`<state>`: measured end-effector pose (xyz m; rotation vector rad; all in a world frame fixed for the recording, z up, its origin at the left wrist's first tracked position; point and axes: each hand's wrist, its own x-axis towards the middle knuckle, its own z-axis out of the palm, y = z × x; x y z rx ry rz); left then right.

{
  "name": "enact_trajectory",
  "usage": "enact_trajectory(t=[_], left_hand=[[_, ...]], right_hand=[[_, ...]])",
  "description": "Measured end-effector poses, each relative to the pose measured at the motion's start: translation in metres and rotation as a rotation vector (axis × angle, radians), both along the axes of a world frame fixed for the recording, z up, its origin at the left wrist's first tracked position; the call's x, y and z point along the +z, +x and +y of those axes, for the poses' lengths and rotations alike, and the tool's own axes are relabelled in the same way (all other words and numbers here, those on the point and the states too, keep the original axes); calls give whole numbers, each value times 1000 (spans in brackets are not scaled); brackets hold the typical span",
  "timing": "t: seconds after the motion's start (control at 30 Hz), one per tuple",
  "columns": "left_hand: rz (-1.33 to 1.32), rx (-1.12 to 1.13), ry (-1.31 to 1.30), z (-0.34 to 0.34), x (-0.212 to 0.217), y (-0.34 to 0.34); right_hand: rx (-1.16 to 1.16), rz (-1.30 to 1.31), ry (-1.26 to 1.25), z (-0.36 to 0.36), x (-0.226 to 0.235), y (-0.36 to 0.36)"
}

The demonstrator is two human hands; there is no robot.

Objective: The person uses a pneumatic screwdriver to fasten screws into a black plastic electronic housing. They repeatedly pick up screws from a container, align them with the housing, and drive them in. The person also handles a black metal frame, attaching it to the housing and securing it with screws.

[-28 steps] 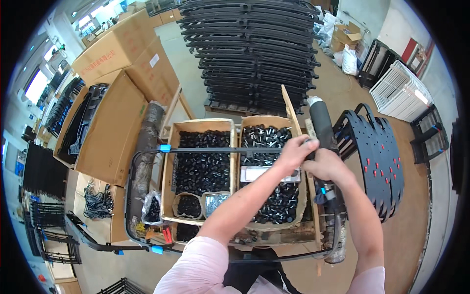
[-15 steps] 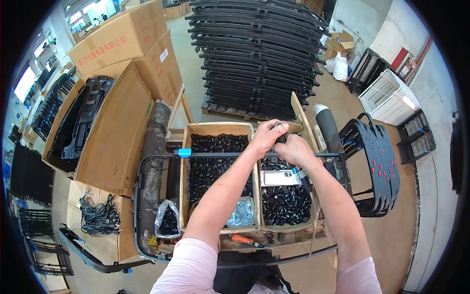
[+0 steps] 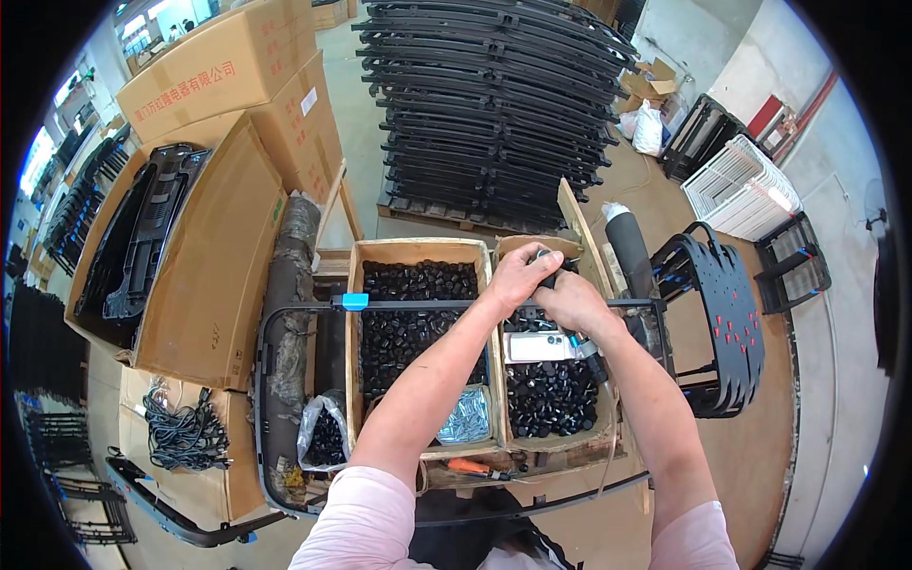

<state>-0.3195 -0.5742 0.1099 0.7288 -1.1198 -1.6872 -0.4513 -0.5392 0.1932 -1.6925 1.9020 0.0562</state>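
Note:
Both my hands meet at the far rail of a black rectangular tube frame point(image 3: 432, 305). My left hand point(image 3: 519, 279) is closed around a small black part point(image 3: 548, 269) whose shape the fingers mostly hide. Just right of it, my right hand point(image 3: 576, 302) is wrapped round an air screwdriver. The tool's black rear end point(image 3: 591, 355) shows below the hand, with a thin pale hose point(image 3: 613, 437) hanging from it; its tip is hidden. A white phone point(image 3: 537, 348) lies on the black caps in the right wooden box, below my hands.
Under the frame, a left wooden box point(image 3: 353, 380) holds black caps and a tray of screws point(image 3: 465, 418). An orange-handled screwdriver point(image 3: 468, 466) lies near the front. Cartons point(image 3: 214, 275) stand left, stacked black frames point(image 3: 494, 114) behind, a black perforated panel point(image 3: 727, 328) right.
The whole view has shifted slightly, with surroundings moving a little left. My hands stay together at the far rail; the left fingers have shifted slightly around the black part.

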Motion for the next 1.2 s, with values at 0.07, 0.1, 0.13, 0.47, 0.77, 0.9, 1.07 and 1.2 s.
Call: enact_trajectory(t=[0.07,0.1,0.13,0.47,0.77,0.9,1.07,1.2], left_hand=[[-70,22,-11,-1,-5,-1],[-66,15,-6,-2,-8,-2],[-64,6,-3,-3,-10,-1],[-114,30,-13,1,-22,3],[-109,-3,-46,11,-4,6],[-93,34,-53,13,-4,3],[-78,-22,-71,6,-5,3],[-49,-55,-68,6,-4,-1]], right_hand=[[-5,-16,1,2,0,2],[-7,-27,-11,4,1,3],[-12,-40,-23,6,2,4],[-170,-580,89,-4,-38,-4],[-123,-520,98,-15,-33,-8],[-119,-432,98,-10,-22,-2],[-90,-498,87,-8,-19,-4],[-88,-541,57,-5,-21,-7]])
